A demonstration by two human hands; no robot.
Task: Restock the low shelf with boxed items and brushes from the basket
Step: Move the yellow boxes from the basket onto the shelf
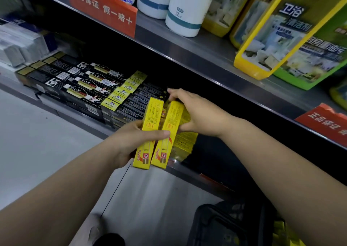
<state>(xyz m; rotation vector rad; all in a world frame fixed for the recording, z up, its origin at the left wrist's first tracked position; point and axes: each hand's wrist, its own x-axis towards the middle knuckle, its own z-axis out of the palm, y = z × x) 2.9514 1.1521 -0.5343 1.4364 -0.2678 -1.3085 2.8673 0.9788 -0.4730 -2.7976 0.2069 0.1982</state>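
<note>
You hold two yellow boxes in both hands at the shelf edge.
Nearest you, below your right forearm, the dark basket shows something yellow at its right side; what else it holds I cannot tell. Your left hand grips the near halves of both boxes, with its thumb pressed across their tops and its fingers hidden beneath. Your right hand curls over their far ends, the thumb against the right box's side. They look like light, stiff card with slick faces, likely to dent at the corners, so hold the long sides. Under your right fingers lies a yellow stack, and left of your fingertips are rows of black boxes.
</note>
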